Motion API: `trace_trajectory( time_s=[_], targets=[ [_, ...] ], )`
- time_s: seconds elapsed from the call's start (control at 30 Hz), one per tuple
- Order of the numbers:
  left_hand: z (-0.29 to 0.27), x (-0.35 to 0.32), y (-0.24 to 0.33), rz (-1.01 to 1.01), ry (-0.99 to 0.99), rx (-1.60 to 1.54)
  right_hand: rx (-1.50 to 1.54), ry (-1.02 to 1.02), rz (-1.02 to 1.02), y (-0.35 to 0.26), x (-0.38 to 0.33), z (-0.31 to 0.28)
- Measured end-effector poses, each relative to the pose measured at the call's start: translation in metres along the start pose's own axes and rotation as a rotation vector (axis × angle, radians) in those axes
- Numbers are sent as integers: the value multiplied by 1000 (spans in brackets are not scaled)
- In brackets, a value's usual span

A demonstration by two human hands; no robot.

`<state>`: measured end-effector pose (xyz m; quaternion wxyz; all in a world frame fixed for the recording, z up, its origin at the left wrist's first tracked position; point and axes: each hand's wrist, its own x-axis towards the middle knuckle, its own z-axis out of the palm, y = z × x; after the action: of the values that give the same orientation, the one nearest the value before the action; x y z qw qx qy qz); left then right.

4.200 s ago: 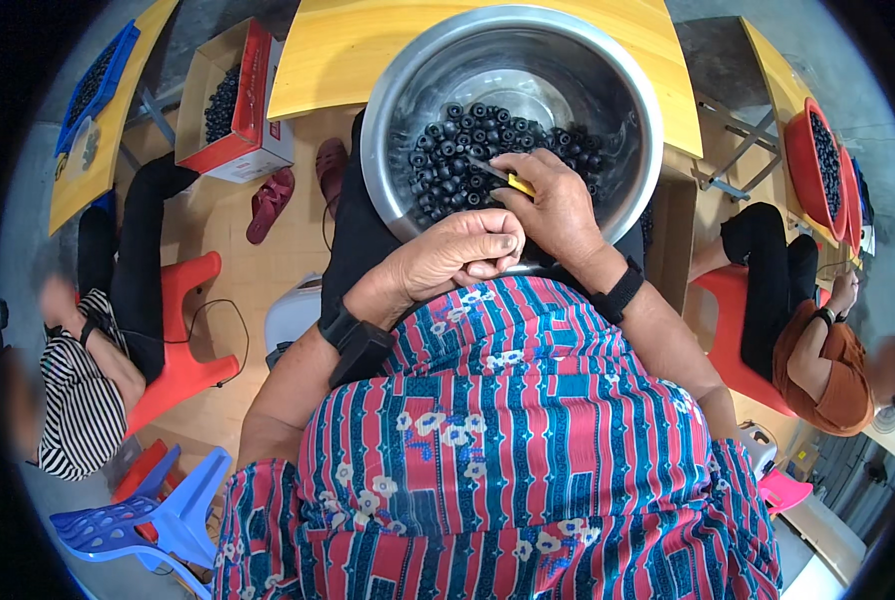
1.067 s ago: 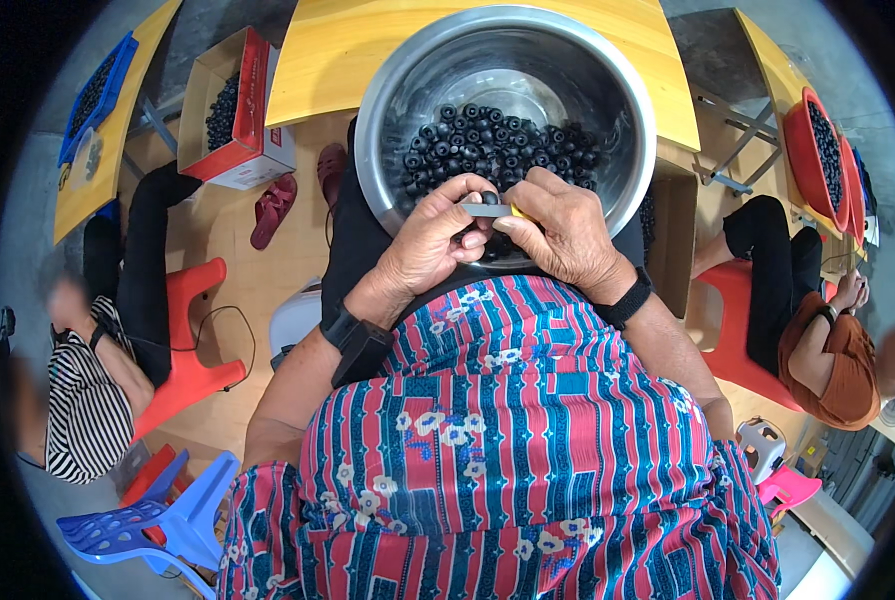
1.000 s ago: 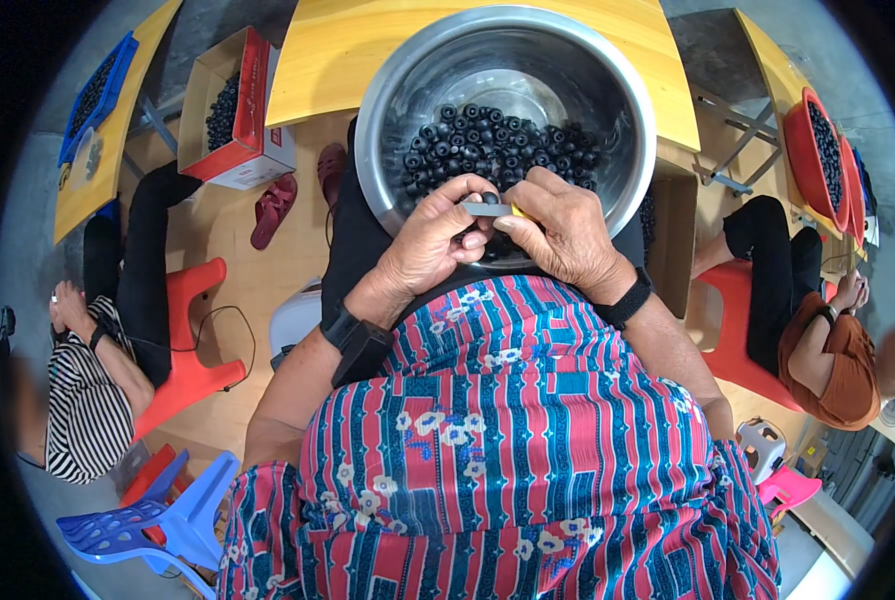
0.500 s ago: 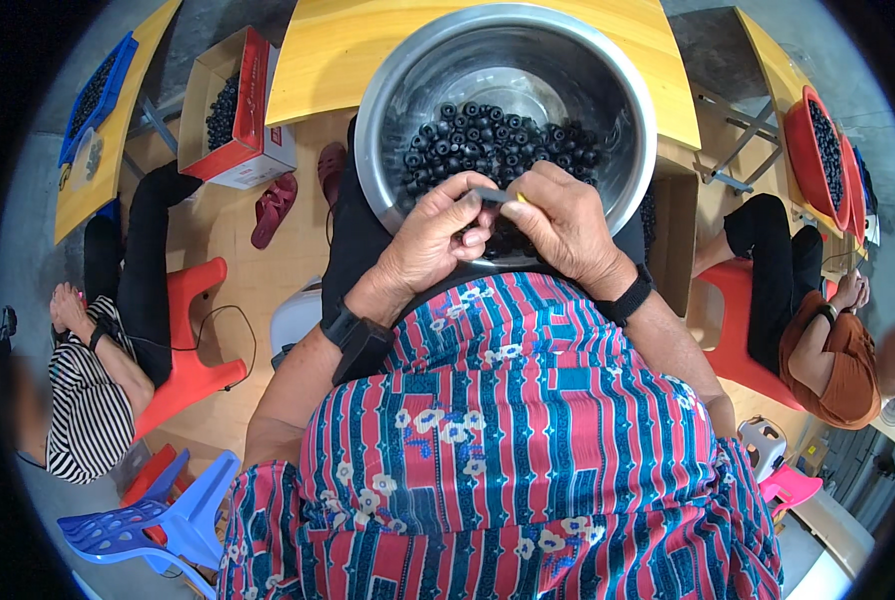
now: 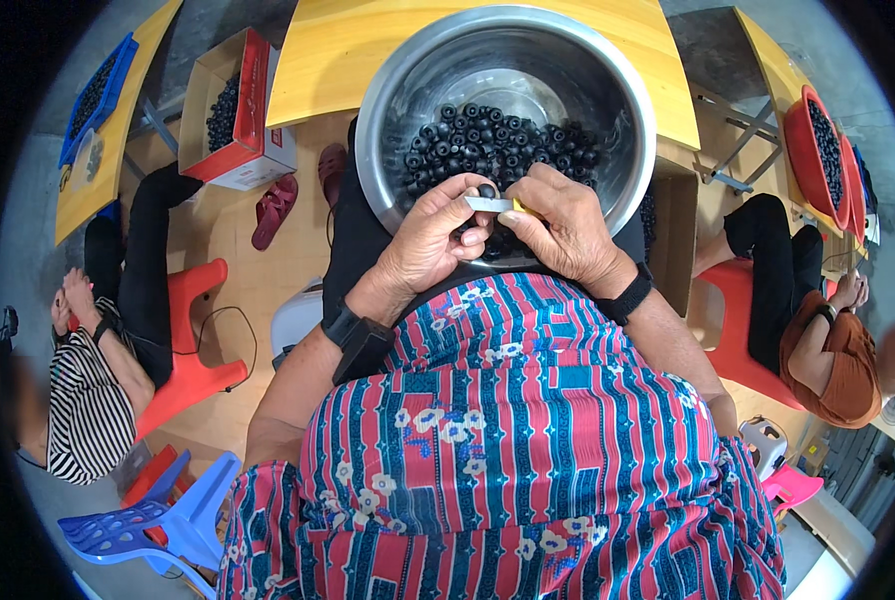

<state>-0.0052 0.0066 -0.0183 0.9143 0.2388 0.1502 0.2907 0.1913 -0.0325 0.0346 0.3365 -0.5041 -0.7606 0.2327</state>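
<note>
Over the near rim of a large steel bowl (image 5: 370,160), both my hands are close together. My left hand (image 5: 430,235) pinches a small round black part (image 5: 487,190) between thumb and fingers. My right hand (image 5: 571,225) is closed on a small knife with a bit of yellow handle showing. Its flat grey blade (image 5: 490,204) lies across the black part, beside my left thumb. Many similar black parts (image 5: 488,140), some with a visible hole, are heaped in the bowl. My fingers hide most of the handle.
The bowl overlaps a yellow table (image 5: 318,60). A red-and-white box (image 5: 258,150) of black parts stands to the left, near a dark red slipper (image 5: 274,212). Seated people work at both sides, near a blue tray (image 5: 98,95) and a red basin (image 5: 808,170).
The blade has turned, so its face now shows bright, and the black part has come into view above it. At left, the other person's hands have shifted slightly.
</note>
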Motion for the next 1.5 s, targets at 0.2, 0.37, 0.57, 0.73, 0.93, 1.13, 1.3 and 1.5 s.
trace_trajectory(
  time_s=[0.2, 0.37, 0.57, 0.73, 0.93, 1.13, 1.3, 1.5],
  targets=[
    [0, 0, 1, -16, 2, 3, -74, 7, -13, -1, -1, 0],
    [0, -1, 0, -16, 2, 10, -93, 15, -16, -1, -1, 1],
    [0, 0, 0, -16, -8, -10, -98, 20, -13, -1, -2, 0],
    [0, 0, -1, -18, -2, -21, -92, 36, -19, -2, -2, 0],
    [0, 0, -1, -18, -4, -15, -95, 34, -16, -1, -2, 0],
    [-2, 3, -3, -3, 24, -17, -101, 41, -10, 7, -4, 6],
    [-6, 4, -3, 1, 48, -91, -104, 74, 20, 3, 0, 11],
    [-1, 2, -6, 1, -15, 18, -17, 185, 215, 26, -1, 10]
  ],
)
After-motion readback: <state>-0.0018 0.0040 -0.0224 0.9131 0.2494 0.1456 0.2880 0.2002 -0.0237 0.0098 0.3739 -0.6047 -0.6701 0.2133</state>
